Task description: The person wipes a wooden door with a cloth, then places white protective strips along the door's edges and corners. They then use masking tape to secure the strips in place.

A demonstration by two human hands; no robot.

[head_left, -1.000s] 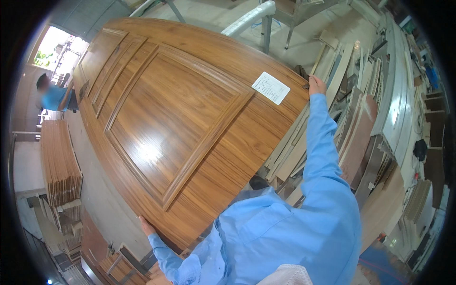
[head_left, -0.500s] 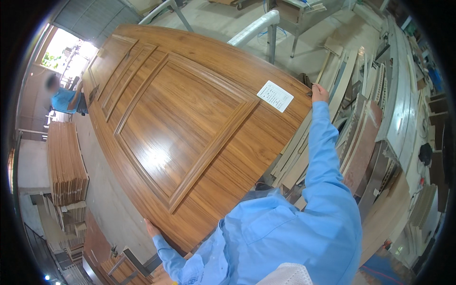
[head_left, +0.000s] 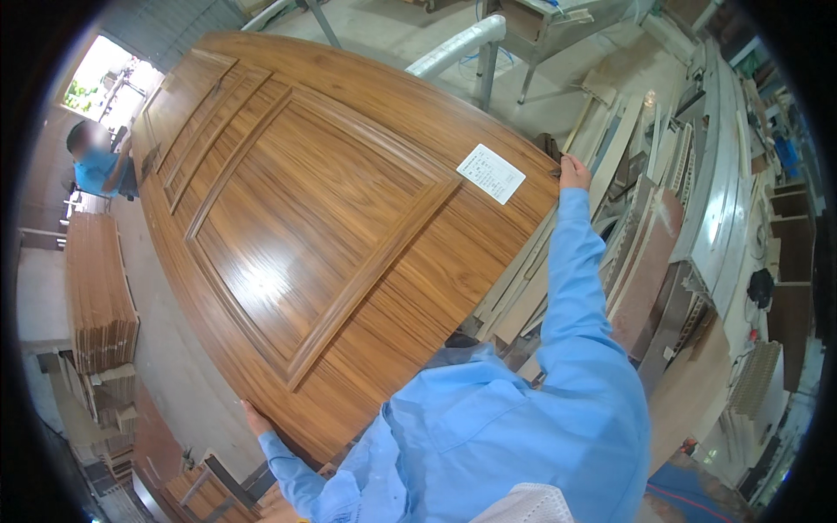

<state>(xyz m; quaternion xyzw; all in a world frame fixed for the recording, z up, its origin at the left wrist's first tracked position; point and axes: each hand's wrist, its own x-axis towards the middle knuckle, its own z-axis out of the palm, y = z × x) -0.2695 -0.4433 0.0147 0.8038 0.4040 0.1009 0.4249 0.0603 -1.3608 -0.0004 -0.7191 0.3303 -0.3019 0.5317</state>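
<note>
A large brown wood-grain door panel (head_left: pixel 366 200) with raised rectangular mouldings lies face up before me, its near end close to my body. My right hand (head_left: pixel 574 173) grips the near right corner, fingers closed round the edge. On the near left edge, my left hand (head_left: pixel 255 417) holds the panel from the side; its fingertips are partly hidden. A white printed label (head_left: pixel 491 173) is stuck near the right corner. At the far left end stands another person (head_left: pixel 94 171) in a blue shirt, with an arm reaching to the panel's edge.
Silver padded rails (head_left: pixel 458 45) of a stand show beyond the panel's far side. Many loose boards and strips (head_left: pixel 641 235) lie stacked close on my right. To the left, a tall stack of brown panels (head_left: pixel 100 288) stands on the floor beside the grey aisle (head_left: pixel 166 357).
The panel and both my hands appear slightly farther left in the picture, as does the whole room. Both hands keep the same holds. The other person's head has shifted a little.
</note>
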